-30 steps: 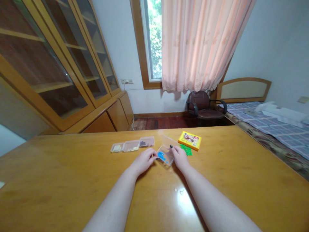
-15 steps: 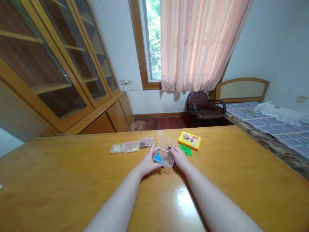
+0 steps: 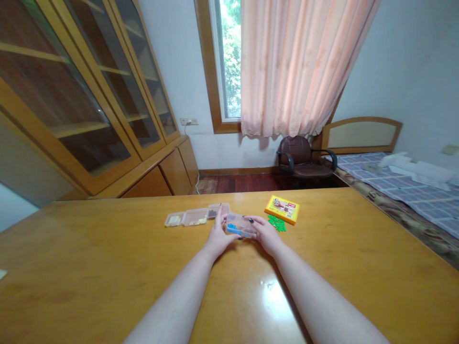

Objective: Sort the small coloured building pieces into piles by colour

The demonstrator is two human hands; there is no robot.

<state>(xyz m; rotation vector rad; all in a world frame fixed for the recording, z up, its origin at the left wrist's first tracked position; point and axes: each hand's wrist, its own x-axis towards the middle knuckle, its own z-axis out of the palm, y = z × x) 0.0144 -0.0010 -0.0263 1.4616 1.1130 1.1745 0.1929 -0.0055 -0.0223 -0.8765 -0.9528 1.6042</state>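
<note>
Both my hands hold a small clear plastic box [image 3: 238, 224] with blue pieces inside, lifted slightly above the wooden table [image 3: 107, 267]. My left hand [image 3: 218, 236] grips its left side, one finger stretched up along the edge. My right hand [image 3: 263, 233] clasps its right side, thumb on the lid. The lid lies down on the box.
Three small clear boxes [image 3: 196, 216] stand in a row left of my hands. A pile of green pieces [image 3: 276, 222] and a yellow packet [image 3: 282, 209] lie to the right. Beyond the table are a brown chair [image 3: 303, 157], a bed [image 3: 405, 188] and glass-door cabinets [image 3: 82, 95].
The open lid of the clear box has come down onto it. My hands have raised the box a little and shifted it toward the far side.
</note>
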